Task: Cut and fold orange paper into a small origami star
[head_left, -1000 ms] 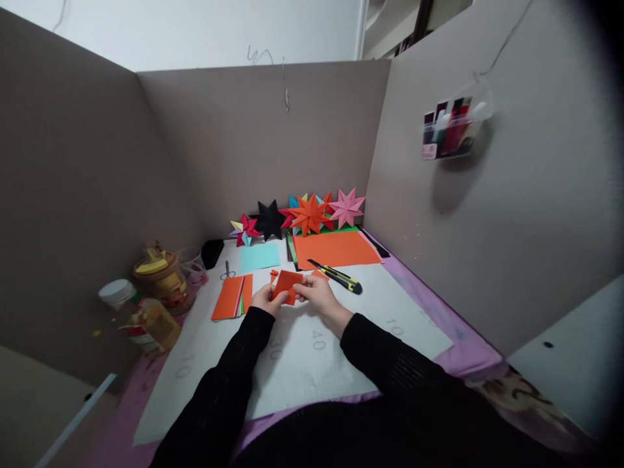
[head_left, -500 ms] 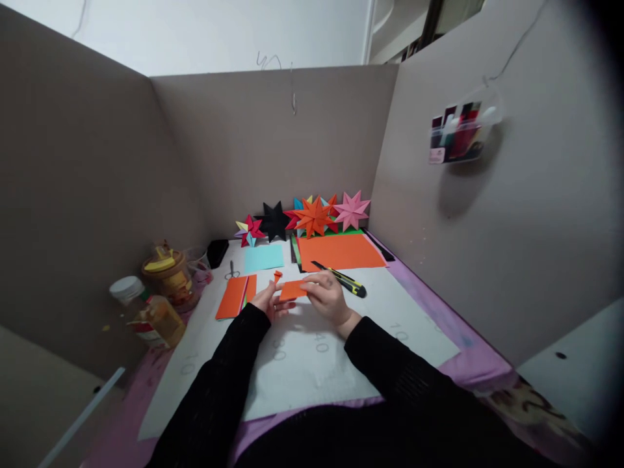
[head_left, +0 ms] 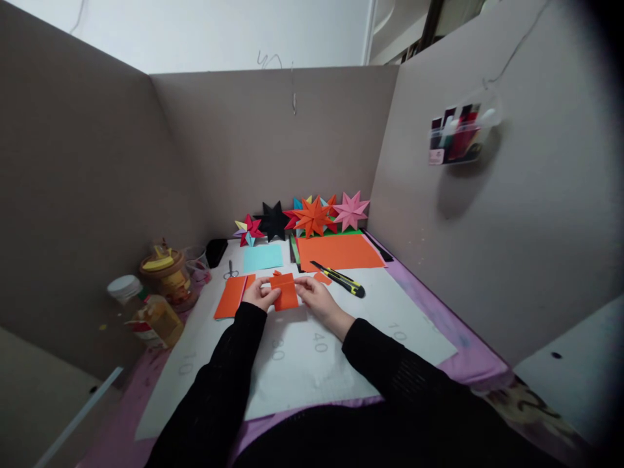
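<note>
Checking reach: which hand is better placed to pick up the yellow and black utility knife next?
Probably the right hand: the yellow and black utility knife lies past it; the left hand is across the folded orange paper.

Four paper stars lean on the far wall: a red star, a black star, an orange star and a pink star. Just before them lie an orange sheet and, to its left, a blue sheet. A knife lies on the white mat at the orange sheet's near edge. Scissors lie left of the blue sheet. At the left stand a jar and a bottle. A clear holder hangs on the right wall.
</note>
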`<state>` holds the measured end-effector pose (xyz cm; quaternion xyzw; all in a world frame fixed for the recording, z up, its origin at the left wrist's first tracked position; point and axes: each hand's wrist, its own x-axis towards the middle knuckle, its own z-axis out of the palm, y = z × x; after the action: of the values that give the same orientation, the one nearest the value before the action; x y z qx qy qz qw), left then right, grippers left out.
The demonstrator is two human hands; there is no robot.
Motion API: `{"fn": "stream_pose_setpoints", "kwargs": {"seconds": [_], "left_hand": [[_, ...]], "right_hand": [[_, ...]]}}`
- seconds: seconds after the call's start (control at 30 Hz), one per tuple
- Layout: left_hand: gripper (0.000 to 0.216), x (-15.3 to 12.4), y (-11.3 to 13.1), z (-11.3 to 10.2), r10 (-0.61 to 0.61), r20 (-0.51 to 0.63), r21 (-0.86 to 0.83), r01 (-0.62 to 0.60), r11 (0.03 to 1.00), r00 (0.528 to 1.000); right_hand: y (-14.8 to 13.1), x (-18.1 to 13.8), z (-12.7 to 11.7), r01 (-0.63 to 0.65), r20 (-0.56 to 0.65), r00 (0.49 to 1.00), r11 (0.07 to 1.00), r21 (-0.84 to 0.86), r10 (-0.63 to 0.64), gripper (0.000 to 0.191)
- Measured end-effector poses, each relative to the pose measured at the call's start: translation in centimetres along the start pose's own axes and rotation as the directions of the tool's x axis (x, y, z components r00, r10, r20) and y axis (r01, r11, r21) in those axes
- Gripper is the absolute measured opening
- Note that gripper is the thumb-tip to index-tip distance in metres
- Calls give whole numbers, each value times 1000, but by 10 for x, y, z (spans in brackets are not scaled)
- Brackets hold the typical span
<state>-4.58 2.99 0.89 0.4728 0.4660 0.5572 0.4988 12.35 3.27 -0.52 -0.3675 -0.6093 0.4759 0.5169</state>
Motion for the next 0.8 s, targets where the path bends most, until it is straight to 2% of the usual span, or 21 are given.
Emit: {"fn": "stream_pose_setpoints", "kwargs": {"seconds": [0.07,0.17,0.33,0.43,0.6,0.8], "left_hand": [[59,0,-3,2,-12,24,32,11,999,1000],[58,0,-8,3,-75,66,75,70,995,995],[41,-2,-13,3,-199,155,255,156,954,968],[37,-5,-14,7,-215,163,320,154,935,963],[29,-5,-8,10,-196,74,470,139,871,978],[29,-6,-7,11,-189,133,476,104,873,973]], "right_hand": [[2,0,2,-25,19,1000,1000,6,25,25],[4,1,0,-38,-28,999,999,-7,38,31],[10,7,-6,-56,-121,991,998,25,58,28],[12,9,-5,-51,-155,986,998,43,57,28],[12,6,-2,-9,-162,987,999,32,14,30],[9,6,-4,3,-158,987,1000,-15,-5,31]]}}
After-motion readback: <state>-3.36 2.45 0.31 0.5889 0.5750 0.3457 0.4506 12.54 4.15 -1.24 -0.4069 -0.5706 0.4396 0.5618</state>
